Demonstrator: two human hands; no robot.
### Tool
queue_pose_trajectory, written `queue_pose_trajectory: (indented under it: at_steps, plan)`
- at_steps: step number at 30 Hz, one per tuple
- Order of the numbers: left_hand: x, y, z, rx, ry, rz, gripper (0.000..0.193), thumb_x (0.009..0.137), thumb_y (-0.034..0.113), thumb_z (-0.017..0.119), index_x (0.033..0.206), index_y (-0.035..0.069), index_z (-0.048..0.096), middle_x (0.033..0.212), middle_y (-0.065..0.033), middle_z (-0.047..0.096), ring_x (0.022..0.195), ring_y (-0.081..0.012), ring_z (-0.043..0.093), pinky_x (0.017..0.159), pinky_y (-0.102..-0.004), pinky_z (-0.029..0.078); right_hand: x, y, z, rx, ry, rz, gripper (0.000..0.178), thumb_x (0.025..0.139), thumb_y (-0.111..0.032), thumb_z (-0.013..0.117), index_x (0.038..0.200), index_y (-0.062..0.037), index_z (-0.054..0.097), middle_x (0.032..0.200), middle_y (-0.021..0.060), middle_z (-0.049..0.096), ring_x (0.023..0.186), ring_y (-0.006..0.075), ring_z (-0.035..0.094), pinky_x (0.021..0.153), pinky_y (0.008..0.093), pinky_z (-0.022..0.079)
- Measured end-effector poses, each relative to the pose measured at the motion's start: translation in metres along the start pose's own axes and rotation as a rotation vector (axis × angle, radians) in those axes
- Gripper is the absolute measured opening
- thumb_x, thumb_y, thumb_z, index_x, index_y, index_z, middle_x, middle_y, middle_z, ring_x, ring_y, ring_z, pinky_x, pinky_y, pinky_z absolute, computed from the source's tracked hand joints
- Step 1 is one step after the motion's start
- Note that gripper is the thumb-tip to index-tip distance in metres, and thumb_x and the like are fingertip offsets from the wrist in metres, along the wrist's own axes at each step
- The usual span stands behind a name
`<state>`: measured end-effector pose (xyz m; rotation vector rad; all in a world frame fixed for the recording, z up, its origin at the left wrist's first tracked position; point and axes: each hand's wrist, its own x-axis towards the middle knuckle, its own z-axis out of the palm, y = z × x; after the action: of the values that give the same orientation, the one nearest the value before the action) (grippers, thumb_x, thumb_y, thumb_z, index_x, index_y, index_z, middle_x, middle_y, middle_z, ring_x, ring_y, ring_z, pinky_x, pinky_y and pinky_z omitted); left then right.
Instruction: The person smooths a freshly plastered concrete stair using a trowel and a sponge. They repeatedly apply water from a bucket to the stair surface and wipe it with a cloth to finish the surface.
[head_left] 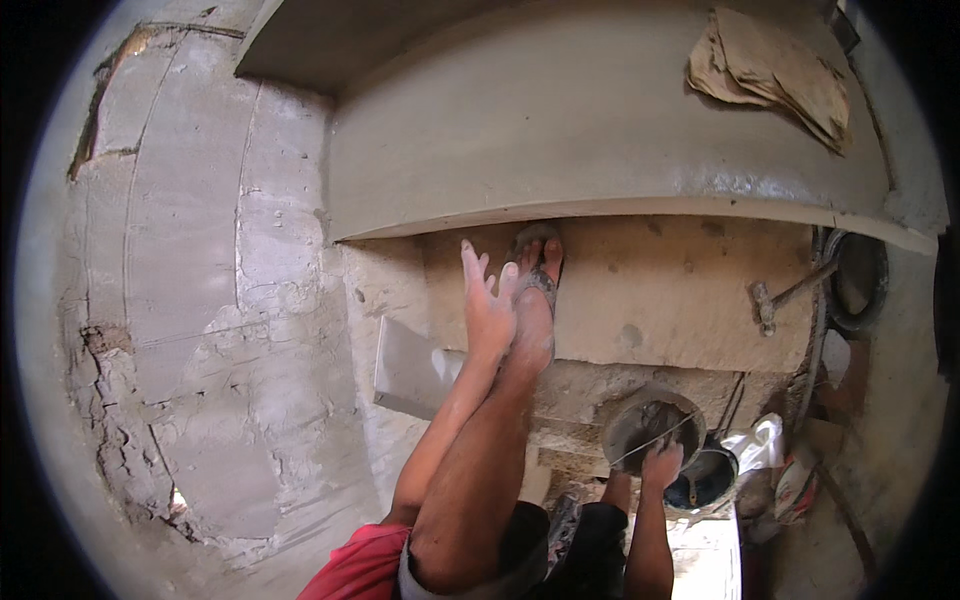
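Note:
My left hand is raised in front of my shin, fingers spread, with nothing in it. Beyond it, my sandalled foot rests on a tan ledge. Low on the right, the fingers of my right hand are curled in at the mouth of a grey bucket. A thin wire handle crosses the bucket just by those fingers. Dark, wet-looking material lies inside. What the right fingers grip there is hidden.
A plastered slab overhangs the ledge, with folded brown paper on top. A hammer lies at the ledge's right end beside a black round tub. A dark bucket stands beside the grey one. A pale flat board leans near the left wall.

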<state>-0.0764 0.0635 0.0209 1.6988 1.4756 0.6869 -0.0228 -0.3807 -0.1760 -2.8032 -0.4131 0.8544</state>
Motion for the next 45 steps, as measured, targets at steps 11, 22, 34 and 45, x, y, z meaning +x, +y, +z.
queue_pose_trajectory:
  at_steps: [11, 22, 34, 45]
  plan:
    - [0.019, -0.045, -0.030, -0.297, 0.184, -0.072, 0.070, 0.112, 0.035, 0.056, 0.164, -0.006, 0.032, 0.168, -0.0258, 0.037, 0.151, -0.0355, 0.043, 0.123, -0.0420, 0.035, -0.044, -0.004, -0.229, 1.339, -0.308, 0.418, 0.024, 0.102, -0.024, 0.070, 0.113, -0.0039, 0.067, 0.087, 0.0076, 0.065, 0.074, 0.0197, 0.062, 0.074, 0.0388, 0.055]
    - [0.057, -0.014, -0.034, -0.366, 0.354, 0.052, 0.090, 0.106, 0.028, 0.065, 0.169, -0.004, 0.010, 0.173, -0.0299, 0.022, 0.156, -0.0366, 0.037, 0.125, -0.0444, 0.034, 0.005, -0.371, -0.300, 0.171, 0.385, -1.495, 0.037, 0.081, -0.004, 0.081, 0.118, -0.0026, 0.076, 0.119, 0.0178, 0.072, 0.099, 0.0326, 0.064, 0.089, 0.0421, 0.052]
    - [0.062, -0.030, -0.020, -0.371, 0.278, 0.017, 0.105, 0.096, 0.027, 0.074, 0.169, -0.004, 0.006, 0.173, -0.0311, 0.015, 0.158, -0.0406, 0.026, 0.128, -0.0477, 0.027, 0.028, -0.513, -0.189, -0.081, 0.493, -1.746, 0.055, 0.081, -0.017, 0.065, 0.132, 0.0032, 0.070, 0.137, 0.0198, 0.064, 0.102, 0.0268, 0.061, 0.081, 0.0360, 0.053]
    - [0.080, -0.019, -0.022, -0.381, 0.381, 0.052, 0.119, 0.086, 0.026, 0.082, 0.169, -0.003, 0.002, 0.174, -0.0321, 0.008, 0.160, -0.0443, 0.016, 0.130, -0.0508, 0.019, 0.005, -0.584, -0.308, -0.077, 0.048, -1.972, 0.050, 0.080, -0.014, 0.073, 0.130, -0.0112, 0.075, 0.134, 0.0114, 0.071, 0.114, 0.0305, 0.065, 0.089, 0.0419, 0.053]
